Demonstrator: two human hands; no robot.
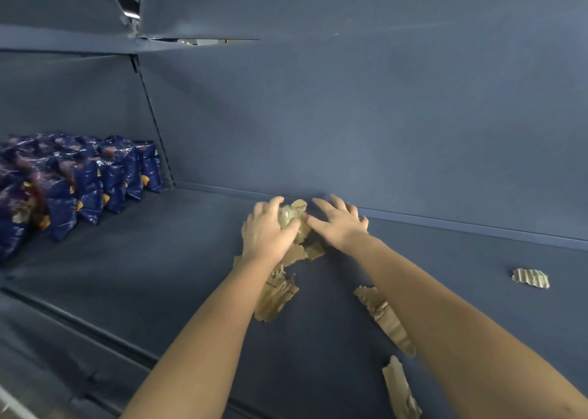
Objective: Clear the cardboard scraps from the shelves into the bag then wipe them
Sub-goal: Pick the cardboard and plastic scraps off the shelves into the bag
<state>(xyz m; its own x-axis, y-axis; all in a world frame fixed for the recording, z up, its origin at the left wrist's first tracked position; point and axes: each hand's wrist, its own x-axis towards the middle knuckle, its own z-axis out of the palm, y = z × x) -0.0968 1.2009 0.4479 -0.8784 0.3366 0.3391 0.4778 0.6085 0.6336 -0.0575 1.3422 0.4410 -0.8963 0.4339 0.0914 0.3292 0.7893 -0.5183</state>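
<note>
The snack packets (79,189) to my left could get knocked. My left hand (267,231) curls around a crumpled wad of scraps (291,216) at the back of the shelf (159,275); my right hand (337,224) lies spread and empty beside it. Loose scraps (386,320) may slip off the edge.

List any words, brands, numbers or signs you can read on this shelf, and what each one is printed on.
None can be read.
Blue snack bags at the left: printed fronts, but the lettering is too blurred to make out.
Cardboard scrap by the left forearm: a few dark marks, not legible as text.
Other cardboard scraps, such as the ridged piece at the right: no print visible.
Shelf and back panel: no labels or signs visible.
</note>
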